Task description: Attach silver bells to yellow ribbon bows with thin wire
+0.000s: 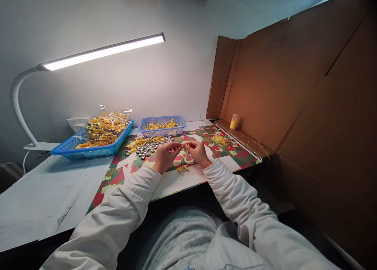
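My left hand [167, 155] and my right hand [198, 152] meet fingertip to fingertip over the patterned mat [118, 175]. Both hands are closed in a pinch on a thin yellow string. Below the fingers hangs a yellow bow with a small silver bell [183, 168], near the mat's front edge. Silver bells [147, 148] lie in a pile just left of my left hand, with yellow bows [138, 143] beside them. To the right of my right hand is a heap of yellow strings [220, 140].
A blue basket [118, 146] heaped with yellow bows and bells stands at the left, a smaller blue basket [161, 132] at the back. A lamp [106, 52] reaches over them. A small yellow bottle [233, 122] stands by the cardboard wall [265, 85] on the right.
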Tool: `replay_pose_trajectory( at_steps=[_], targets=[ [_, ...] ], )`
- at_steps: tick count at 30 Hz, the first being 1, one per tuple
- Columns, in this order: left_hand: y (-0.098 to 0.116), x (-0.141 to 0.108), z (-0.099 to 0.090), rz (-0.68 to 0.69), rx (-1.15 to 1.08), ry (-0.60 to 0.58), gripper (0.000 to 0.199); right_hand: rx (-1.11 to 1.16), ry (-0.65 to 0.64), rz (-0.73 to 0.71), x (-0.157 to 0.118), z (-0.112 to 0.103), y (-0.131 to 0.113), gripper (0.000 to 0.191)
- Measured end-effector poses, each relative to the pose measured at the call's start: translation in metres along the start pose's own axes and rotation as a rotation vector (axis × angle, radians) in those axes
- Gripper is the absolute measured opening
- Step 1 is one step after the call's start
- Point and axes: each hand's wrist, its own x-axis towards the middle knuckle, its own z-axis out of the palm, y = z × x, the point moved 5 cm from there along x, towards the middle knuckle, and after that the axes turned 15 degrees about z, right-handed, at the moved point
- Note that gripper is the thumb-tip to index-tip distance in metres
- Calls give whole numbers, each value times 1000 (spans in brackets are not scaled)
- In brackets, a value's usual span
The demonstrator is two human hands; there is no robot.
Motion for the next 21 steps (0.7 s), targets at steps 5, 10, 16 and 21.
replay_pose_trajectory(
  at_steps=[5, 10, 16, 21],
  targets=[
    [0, 0, 0, 26, 27, -6, 23, -32, 15, -1, 2, 0, 4, 30],
    [0, 0, 1, 53, 36, -18, 23, -34, 8, -3, 1, 0, 4, 31],
    [2, 1, 0, 40, 36, -25, 23, -29, -6, -6, 0, 0, 2, 33],
    [4, 2, -1, 34, 36, -11, 22, -41, 11, -30, -3, -1, -3, 29]
  ],
)
